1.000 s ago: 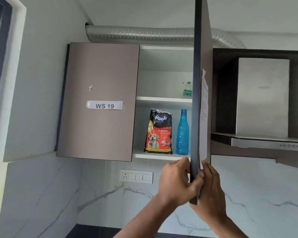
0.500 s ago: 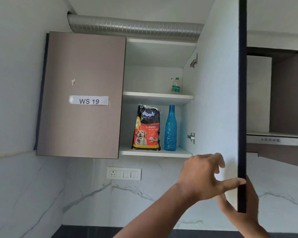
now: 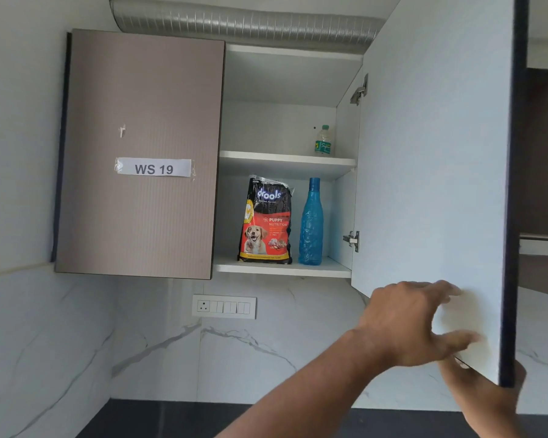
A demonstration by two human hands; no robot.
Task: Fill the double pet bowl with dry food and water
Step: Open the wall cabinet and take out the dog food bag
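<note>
A wall cabinet stands open in front of me. On its lower shelf [image 3: 282, 269] a black and red bag of puppy dry food [image 3: 266, 222] stands upright, with a blue water bottle [image 3: 310, 222] just to its right. The opened right door [image 3: 434, 153] is swung out towards me. My left hand [image 3: 415, 320] hovers with fingers spread in front of the door's inner face, holding nothing. My right hand [image 3: 484, 393] grips the door's lower corner from below, partly hidden behind it. The double pet bowl is not in view.
The left cabinet door [image 3: 140, 121], labelled WS 19, is closed. A small clear bottle [image 3: 323, 140] stands on the upper shelf. A ribbed metal duct [image 3: 244, 23] runs above. A socket panel [image 3: 224, 306] sits on the marble wall, above a dark counter edge [image 3: 171, 418].
The right door has swung from edge-on to wide open. My left hand has let go of it and spread its fingers. My right hand stays on the door's lower corner.
</note>
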